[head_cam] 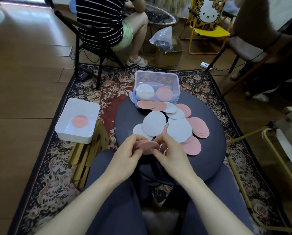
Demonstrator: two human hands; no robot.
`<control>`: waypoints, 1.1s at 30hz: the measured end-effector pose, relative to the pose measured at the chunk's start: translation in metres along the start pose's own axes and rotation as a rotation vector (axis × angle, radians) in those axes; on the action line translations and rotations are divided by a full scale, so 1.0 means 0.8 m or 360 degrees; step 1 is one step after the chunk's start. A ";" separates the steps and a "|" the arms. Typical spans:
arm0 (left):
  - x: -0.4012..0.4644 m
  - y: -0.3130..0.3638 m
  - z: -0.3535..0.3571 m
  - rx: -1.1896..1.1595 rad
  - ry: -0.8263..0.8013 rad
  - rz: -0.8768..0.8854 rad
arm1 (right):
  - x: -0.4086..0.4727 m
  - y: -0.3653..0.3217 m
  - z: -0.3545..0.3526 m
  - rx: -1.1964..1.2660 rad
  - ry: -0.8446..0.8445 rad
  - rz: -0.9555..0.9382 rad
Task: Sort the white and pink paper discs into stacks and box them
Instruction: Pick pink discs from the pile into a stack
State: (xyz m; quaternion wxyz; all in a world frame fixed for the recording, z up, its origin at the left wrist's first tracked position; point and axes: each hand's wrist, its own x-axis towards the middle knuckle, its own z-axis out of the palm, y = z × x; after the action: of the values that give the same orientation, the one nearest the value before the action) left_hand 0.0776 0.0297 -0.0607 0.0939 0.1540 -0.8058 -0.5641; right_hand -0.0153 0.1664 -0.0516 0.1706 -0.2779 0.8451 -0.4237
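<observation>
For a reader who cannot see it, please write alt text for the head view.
Both hands, left hand and right hand, hold a small stack of pink discs over a round dark stool strewn with loose white and pink discs. Behind sits a clear box holding one white and one pink stack; a white tray to the left holds a pink disc.

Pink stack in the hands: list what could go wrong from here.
1. Both the left hand and right hand pinch the pink stack by its edges; discs could fan out and slip onto the lap.
2. The loose pile lies mixed and overlapping on the round stool, near its rim, so a reach may push discs onto the rug.
3. The clear box sits at the stool's far edge and could be nudged off.
</observation>
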 end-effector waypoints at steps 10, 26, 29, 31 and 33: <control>0.006 -0.013 -0.008 0.1182 0.0053 0.0540 | -0.004 -0.005 0.003 0.0192 0.0037 0.0003; 0.003 -0.023 -0.010 0.0826 0.0054 0.0377 | -0.010 0.003 0.002 0.0292 0.0094 -0.0002; 0.002 -0.021 -0.007 0.0783 0.0021 0.0353 | -0.013 0.004 0.004 0.0275 0.0096 -0.0012; 0.001 -0.020 -0.004 0.0779 0.0008 0.0347 | -0.015 0.003 0.005 0.0249 0.0085 -0.0031; 0.001 -0.019 -0.002 0.0791 -0.0001 0.0331 | -0.016 0.002 0.006 0.0207 0.0077 -0.0054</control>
State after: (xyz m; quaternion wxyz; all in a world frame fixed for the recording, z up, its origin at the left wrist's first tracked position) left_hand 0.0792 0.0232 -0.0741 0.1104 0.0886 -0.9310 -0.3364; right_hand -0.0032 0.1724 -0.0551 0.1607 -0.2702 0.8148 -0.4870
